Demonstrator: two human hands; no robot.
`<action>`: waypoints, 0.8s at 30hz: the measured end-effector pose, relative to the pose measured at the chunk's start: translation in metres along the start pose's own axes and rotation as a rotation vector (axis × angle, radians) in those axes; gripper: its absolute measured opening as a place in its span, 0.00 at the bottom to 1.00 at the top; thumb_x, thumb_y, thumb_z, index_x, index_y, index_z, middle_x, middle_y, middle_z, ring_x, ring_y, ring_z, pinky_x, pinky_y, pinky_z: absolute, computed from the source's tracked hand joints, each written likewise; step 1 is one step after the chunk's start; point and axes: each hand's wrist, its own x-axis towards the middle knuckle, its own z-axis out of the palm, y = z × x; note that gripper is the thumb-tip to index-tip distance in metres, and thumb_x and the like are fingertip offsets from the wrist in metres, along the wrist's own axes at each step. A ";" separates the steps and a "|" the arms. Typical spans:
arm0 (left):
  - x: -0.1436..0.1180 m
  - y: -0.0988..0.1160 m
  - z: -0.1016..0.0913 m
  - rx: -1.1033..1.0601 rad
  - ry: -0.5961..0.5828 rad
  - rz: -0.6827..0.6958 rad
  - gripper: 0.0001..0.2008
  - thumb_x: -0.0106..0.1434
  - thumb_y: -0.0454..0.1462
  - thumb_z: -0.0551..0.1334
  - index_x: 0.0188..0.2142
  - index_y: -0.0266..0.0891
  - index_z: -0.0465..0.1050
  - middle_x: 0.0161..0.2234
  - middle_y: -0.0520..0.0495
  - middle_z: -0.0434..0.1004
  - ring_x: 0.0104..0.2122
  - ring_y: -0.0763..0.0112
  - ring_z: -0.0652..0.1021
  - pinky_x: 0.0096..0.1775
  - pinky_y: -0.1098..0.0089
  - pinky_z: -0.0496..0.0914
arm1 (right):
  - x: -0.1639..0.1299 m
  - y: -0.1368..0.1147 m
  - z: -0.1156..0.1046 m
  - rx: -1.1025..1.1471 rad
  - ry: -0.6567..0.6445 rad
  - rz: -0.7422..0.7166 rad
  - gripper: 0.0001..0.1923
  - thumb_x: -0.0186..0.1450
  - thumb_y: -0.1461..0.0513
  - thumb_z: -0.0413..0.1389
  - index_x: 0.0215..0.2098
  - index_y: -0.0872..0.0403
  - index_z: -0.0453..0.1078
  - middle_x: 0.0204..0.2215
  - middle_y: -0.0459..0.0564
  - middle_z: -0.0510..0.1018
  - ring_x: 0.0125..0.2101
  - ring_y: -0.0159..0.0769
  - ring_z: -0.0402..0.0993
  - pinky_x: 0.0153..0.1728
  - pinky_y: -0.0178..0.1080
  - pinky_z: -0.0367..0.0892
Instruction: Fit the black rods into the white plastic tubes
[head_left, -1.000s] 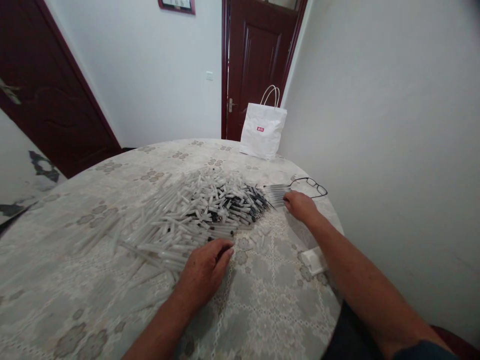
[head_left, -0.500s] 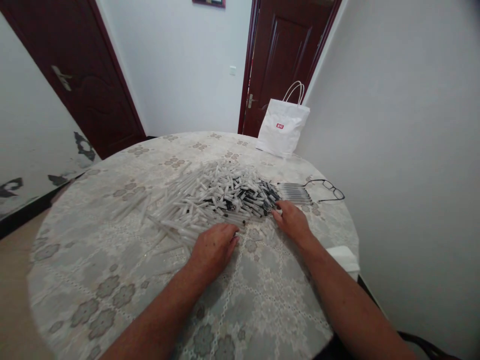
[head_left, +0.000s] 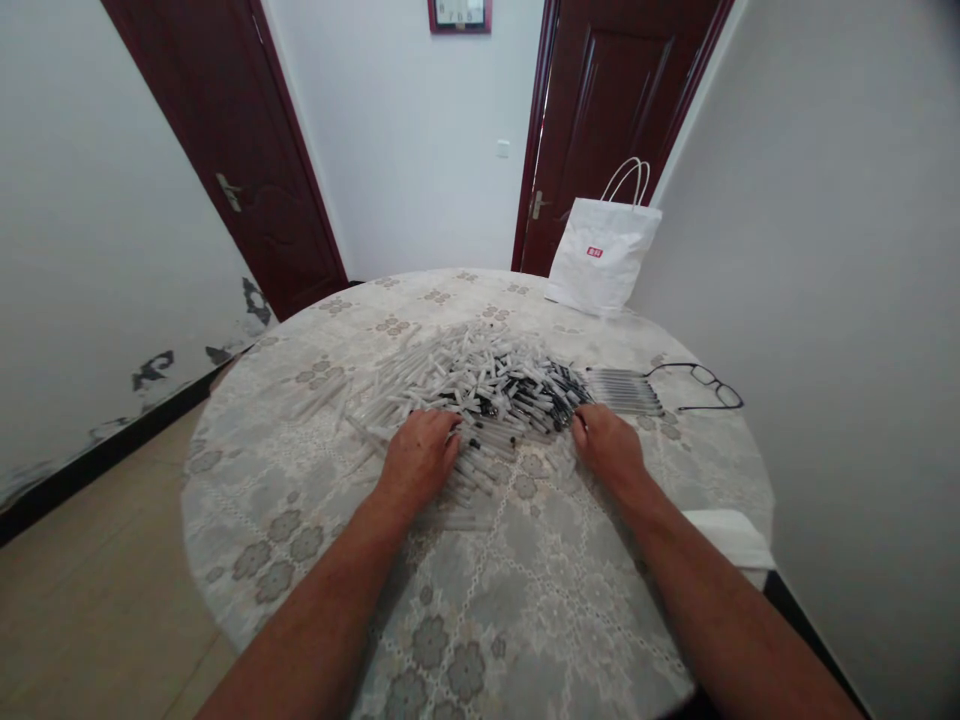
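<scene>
Both hands palm-down: left hand (head_left: 420,455) spread flat on the pen pile (head_left: 480,385), right hand (head_left: 607,445) loosely curled at its edge; grip unclear.

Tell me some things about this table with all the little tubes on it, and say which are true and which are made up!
1. Both hands rest on the near edge of the pile of tubes. True: the left hand and right hand each touch it.
2. A white paper bag stands at the far side of the table. True.
3. The glasses lie on top of the pile. False: they lie on the cloth to the right of it, beside a neat row of tubes.
4. The bag has a blue label. False: it is red.
5. The right hand holds the glasses. False: it is apart from them.
</scene>
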 end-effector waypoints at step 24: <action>-0.005 0.020 -0.014 -0.079 -0.345 0.328 0.05 0.61 0.36 0.65 0.37 0.44 0.79 0.40 0.43 0.76 0.43 0.59 0.73 0.46 0.60 0.64 | -0.018 -0.001 -0.042 0.596 0.529 -0.151 0.02 0.64 0.64 0.54 0.34 0.50 0.65 0.41 0.54 0.80 0.35 0.38 0.76 0.40 0.41 0.72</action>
